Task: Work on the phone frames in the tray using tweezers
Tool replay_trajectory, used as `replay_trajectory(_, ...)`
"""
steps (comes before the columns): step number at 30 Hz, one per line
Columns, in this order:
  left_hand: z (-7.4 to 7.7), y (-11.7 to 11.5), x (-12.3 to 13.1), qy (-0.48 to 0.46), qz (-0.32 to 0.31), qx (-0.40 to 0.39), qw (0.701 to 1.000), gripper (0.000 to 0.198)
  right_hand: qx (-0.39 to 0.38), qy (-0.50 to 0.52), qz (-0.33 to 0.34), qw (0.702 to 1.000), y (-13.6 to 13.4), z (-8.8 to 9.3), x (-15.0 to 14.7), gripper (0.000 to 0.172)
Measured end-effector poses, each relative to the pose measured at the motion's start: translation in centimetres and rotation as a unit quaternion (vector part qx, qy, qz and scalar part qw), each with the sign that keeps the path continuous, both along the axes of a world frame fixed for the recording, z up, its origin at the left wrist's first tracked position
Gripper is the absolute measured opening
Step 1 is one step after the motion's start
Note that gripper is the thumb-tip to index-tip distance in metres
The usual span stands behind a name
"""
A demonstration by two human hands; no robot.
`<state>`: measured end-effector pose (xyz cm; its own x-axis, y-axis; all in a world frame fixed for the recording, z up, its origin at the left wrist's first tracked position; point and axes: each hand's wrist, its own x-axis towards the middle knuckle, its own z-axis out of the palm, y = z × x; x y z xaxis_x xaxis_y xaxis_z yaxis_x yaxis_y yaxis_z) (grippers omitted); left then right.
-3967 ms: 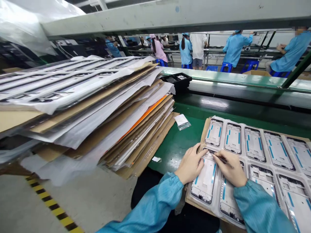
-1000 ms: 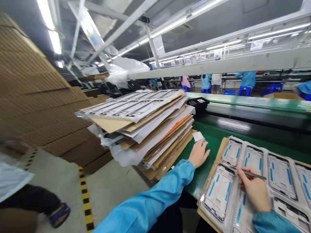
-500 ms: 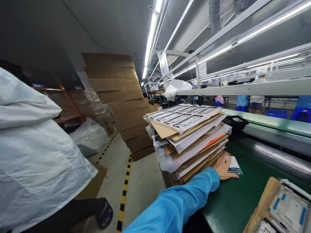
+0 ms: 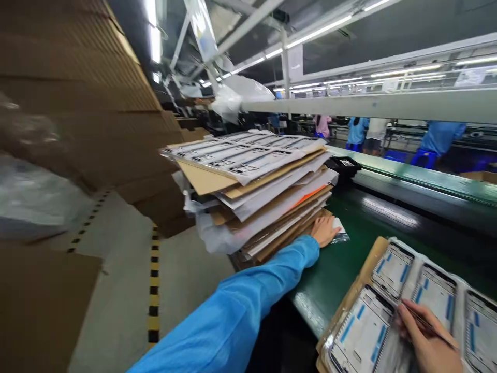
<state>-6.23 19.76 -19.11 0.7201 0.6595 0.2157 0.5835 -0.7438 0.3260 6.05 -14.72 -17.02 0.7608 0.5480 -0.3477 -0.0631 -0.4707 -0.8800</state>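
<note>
My left hand (image 4: 325,231) reaches out on the green bench, beside the foot of a tall, uneven stack (image 4: 267,204) of cardboard and white sheets. Its fingers and thumb close on the edge of a small clear plastic bag (image 4: 340,231) with a white label; the fingertips are partly hidden. At lower right, my right hand (image 4: 429,334) grips a thin, dark, pen-like tool, probably tweezers (image 4: 430,322). It is over a wrapped tray (image 4: 351,303) holding several phone frames (image 4: 365,331) with blue strips. More such frames (image 4: 248,150) lie on top of the stack.
A black box (image 4: 344,167) stands behind the stack on the green bench (image 4: 310,305). Folded cardboard (image 4: 77,103) towers at left, near plastic sheeting (image 4: 39,197). Yellow-black tape (image 4: 154,290) marks the floor. A white rail (image 4: 349,106) crosses above; people in blue (image 4: 442,137) are beyond.
My view has swung right and closer to the bench. My right hand with its thin tool has come into view over the tray. My left fingers have drawn together at the bag.
</note>
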Motion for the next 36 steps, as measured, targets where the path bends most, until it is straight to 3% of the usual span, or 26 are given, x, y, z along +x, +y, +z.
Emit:
replay_trajectory(3,-0.8,-1.1,-0.5,-0.029,0.002,-0.005,1.000,0.052,0.033,0.067,-0.016,0.997,0.9,2.0,-1.5,0.072)
replay_trajectory(9,-0.6,-2.1,-1.2,-0.040,-0.020,-0.016,0.999,0.039,0.077,0.051,-0.035,0.995,1.6,3.8,-3.1,0.068)
replay_trajectory(13,-0.4,-2.0,-1.2,-0.054,-0.039,-0.021,0.998,0.039,0.099,0.016,0.049,0.994,5.4,5.4,-3.0,0.057)
replay_trajectory(16,-0.5,-2.0,-1.2,-0.065,-0.033,-0.023,0.997,0.037,0.117,0.010,0.096,0.988,9.4,4.8,-2.6,0.052)
replay_trajectory(20,-0.5,-2.1,-1.0,-0.075,-0.032,-0.022,0.996,0.031,0.107,0.032,0.055,0.992,12.5,2.3,-2.4,0.055)
replay_trajectory(24,-0.6,-1.9,-0.9,-0.075,-0.022,-0.020,0.997,0.031,0.089,0.012,0.048,0.995,13.0,1.2,-2.4,0.056)
replay_trajectory(30,-1.2,-1.7,-0.9,-0.072,-0.032,-0.017,0.997,0.031,0.099,-0.034,0.061,0.993,13.7,1.1,-2.5,0.055)
replay_trajectory(36,-0.6,-2.0,-1.2,-0.076,-0.051,-0.022,0.996,0.031,0.124,-0.067,0.057,0.988,15.0,1.1,-3.1,0.053)
